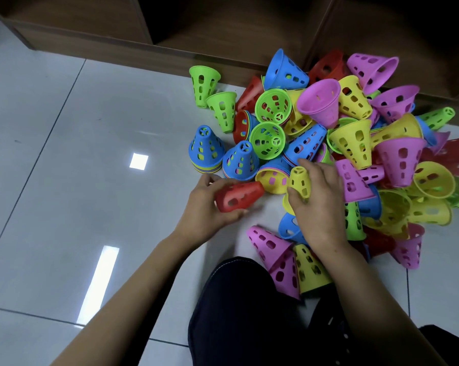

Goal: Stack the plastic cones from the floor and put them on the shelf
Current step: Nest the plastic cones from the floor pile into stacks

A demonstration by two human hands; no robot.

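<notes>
The left hand (209, 204) gripped a red perforated plastic cone (239, 198), with the fingers curled over its top and the thumb beneath it. The cone lay on its side, low over the glossy pale tiled floor (64, 154), and its narrow tip pointed toward the right hand (318, 204). The right hand was clenched around a yellow perforated plastic cone (299, 182). The thumb pressed one side and the fingers wrapped the other, so only the narrow tip showed past the knuckles. The two held cones sat near each other, with a gap of bare floor between them.

Just beyond the left hand's fingers stood two short stacks of nested cones, each topped by a blue cone: one stack (206, 150) farther out and the other stack (241, 161) closer to the right hand. Beyond these, two green cones (223, 110) lay on their sides.

A loose heap of mixed plastic cones (355, 133) in pink, yellow, blue, green and red spread out beyond the right hand and to its outer side. Most of them were tipped over. On the near side of the right hand's wrist, a pink cone (270, 241) and a yellow cone on its side (311, 268) touched each other beside a knee in dark trousers (236, 299).

The brown wooden shelf (223, 56) stood well beyond both hands. The far edge of the heap lay against its base, and its open compartments were dark.
</notes>
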